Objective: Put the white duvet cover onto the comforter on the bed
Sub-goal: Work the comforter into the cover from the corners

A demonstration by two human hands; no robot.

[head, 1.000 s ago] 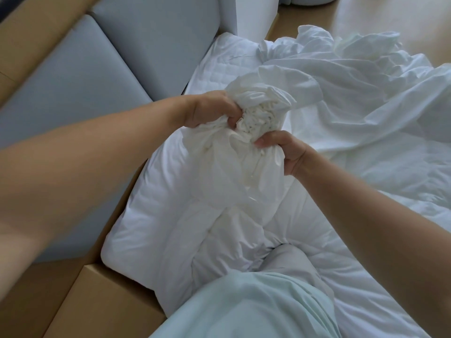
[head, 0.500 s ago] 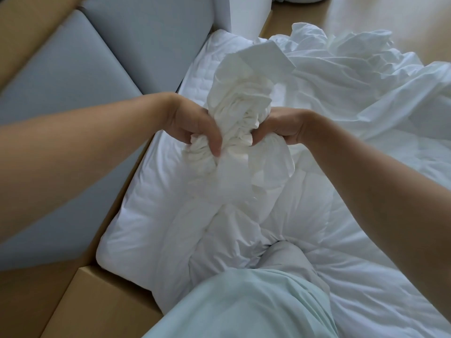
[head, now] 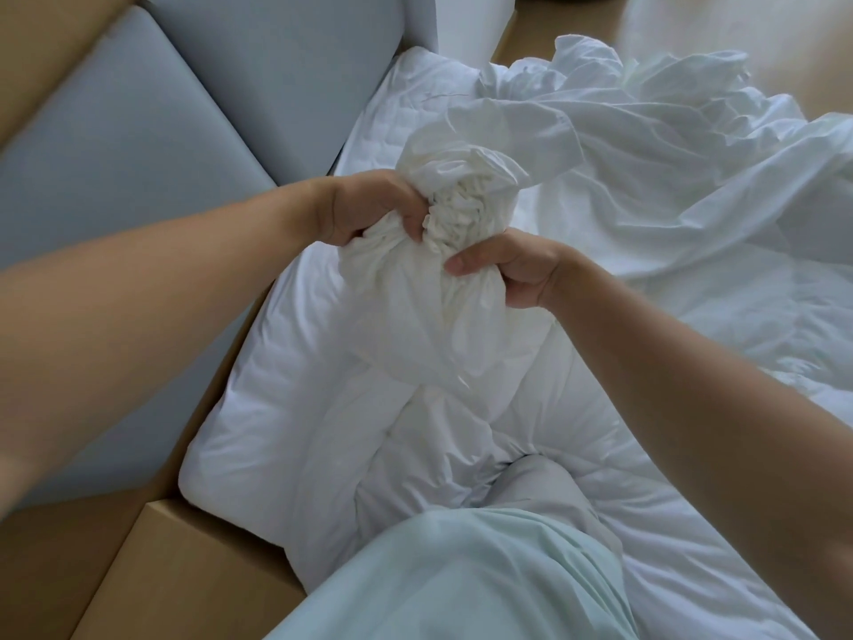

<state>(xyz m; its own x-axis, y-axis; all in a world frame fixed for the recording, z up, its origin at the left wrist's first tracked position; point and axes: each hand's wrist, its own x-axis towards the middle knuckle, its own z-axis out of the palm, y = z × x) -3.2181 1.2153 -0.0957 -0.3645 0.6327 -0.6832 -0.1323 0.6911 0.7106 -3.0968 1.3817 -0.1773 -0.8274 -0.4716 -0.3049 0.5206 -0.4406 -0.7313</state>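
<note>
Left hand [head: 369,207] and right hand [head: 512,267] grip the duvet cover [head: 443,233], fingers curled round its gathered folds (thin, crumpled cotton). Quilted, puffy comforter [head: 286,408] lies beneath.

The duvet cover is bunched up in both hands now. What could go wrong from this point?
The left hand and right hand pinch the duvet cover at a thick bunch of gathers, so folds may slip from either grip. Its loose part lies crumpled farther away and may twist when pulled. The person's leg appears to rest on the comforter and may pin it.
</note>
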